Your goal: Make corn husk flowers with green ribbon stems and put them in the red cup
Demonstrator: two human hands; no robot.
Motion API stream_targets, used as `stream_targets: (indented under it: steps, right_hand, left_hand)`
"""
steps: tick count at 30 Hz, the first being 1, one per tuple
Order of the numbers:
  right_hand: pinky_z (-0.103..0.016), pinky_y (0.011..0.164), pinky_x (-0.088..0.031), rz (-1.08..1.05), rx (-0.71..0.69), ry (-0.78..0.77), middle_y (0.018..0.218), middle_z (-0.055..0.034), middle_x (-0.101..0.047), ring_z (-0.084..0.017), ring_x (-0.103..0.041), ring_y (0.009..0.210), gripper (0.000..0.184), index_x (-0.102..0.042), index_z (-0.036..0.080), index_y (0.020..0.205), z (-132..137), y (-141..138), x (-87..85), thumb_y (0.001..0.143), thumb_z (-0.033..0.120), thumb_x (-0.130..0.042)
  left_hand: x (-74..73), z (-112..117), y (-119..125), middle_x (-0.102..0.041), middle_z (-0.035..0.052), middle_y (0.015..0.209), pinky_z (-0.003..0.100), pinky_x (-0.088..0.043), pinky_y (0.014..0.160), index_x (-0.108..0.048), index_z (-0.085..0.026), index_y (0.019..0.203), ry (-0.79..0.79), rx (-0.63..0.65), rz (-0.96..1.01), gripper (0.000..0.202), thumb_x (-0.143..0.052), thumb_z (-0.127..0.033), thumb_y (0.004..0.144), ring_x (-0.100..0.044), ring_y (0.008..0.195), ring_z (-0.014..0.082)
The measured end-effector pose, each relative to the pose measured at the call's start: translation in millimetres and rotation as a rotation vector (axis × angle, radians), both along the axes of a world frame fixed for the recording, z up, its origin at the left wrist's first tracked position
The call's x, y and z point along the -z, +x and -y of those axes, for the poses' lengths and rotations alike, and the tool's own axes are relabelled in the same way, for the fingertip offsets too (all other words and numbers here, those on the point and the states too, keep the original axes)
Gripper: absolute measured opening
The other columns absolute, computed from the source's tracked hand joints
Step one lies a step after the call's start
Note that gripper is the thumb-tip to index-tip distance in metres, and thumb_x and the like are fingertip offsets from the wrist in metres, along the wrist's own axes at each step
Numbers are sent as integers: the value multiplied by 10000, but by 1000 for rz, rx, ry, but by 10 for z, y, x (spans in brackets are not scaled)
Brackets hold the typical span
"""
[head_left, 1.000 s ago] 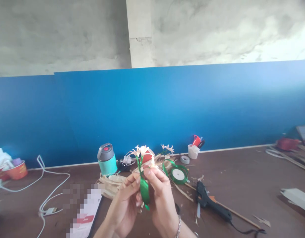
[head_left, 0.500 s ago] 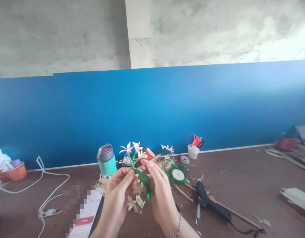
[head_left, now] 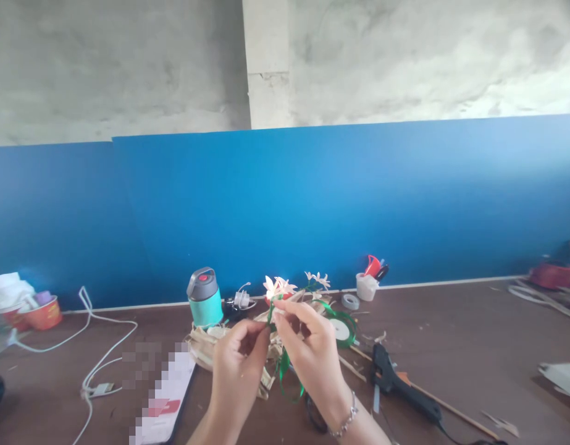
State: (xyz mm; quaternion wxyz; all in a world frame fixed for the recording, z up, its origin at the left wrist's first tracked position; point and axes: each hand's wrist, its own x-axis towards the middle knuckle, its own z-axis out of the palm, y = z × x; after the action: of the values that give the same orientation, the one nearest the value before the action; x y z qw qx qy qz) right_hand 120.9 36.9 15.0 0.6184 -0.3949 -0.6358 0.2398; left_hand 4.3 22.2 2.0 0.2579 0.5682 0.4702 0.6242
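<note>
My left hand point(head_left: 238, 364) and my right hand point(head_left: 310, 352) are raised above the brown table point(head_left: 451, 346), fingertips pinched together on a small handmade sprig of pale flowers point(head_left: 278, 286) with a green stem. A length of green ribbon point(head_left: 285, 374) hangs down in a loop between the two hands. The right wrist wears a silver bracelet point(head_left: 346, 421). Behind the hands lie a spool of green ribbon point(head_left: 341, 327) and a pile of straw-coloured strips point(head_left: 205, 346).
A teal flask point(head_left: 204, 298), another flower sprig point(head_left: 317, 279), a roll of grey tape point(head_left: 350, 301) and a white cup with tools point(head_left: 367, 284) stand by the blue wall panel. A black glue gun point(head_left: 400, 389) lies right; white cables point(head_left: 94, 346) and red bowls point(head_left: 39, 312) left.
The flower sprig has tipped back to upright and sits higher between my fingertips. The ribbon, held as a flat leaf shape before, now hangs lower as a loose loop. Both hands shifted slightly right.
</note>
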Motion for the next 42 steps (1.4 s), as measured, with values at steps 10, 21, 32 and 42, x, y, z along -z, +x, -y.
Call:
stream_targets:
  steps: [10, 21, 32, 42]
  right_hand:
    - [-231, 528, -405, 19, -4, -79, 677, -8, -614, -138, -528, 598, 46, -600, 178, 737, 8, 31, -67, 760, 213, -582]
    - [-266, 616, -442, 72, -29, 112, 768, -31, -621, -161, -557, 691, 78, -617, 193, 831, 44, 12, -51, 784, 169, -559]
    - [-208, 394, -357, -222, -212, -256, 454, 26, -546, -107, -484, 411, 235, -648, 130, 841, 9, 52, -129, 793, 355, -596]
    - [-169, 354, -244, -162, -341, -329, 342, 73, -460, -52, -362, 302, 333, -463, 183, 595, 24, 120, -165, 824, 406, -557]
  left_hand:
    - [28, 15, 34, -644, 15, 574, 215, -414, 468, -651, -161, 704, -22, -12, -106, 109, -589, -246, 736, -527, 487, 135]
    - [-36, -20, -3, -560, -15, 525, 172, -333, 447, -633, -147, 645, -191, 175, 192, 211, -693, -346, 680, -440, 479, 82]
    - [-1, -86, -52, -505, -39, 482, 160, -141, 372, -578, -141, 626, -390, 513, 574, 282, -789, -326, 606, -272, 377, 13]
    - [-34, -50, -40, -477, -53, 446, 152, -119, 370, -578, -133, 593, -427, 586, 606, 291, -811, -306, 571, -255, 364, 2]
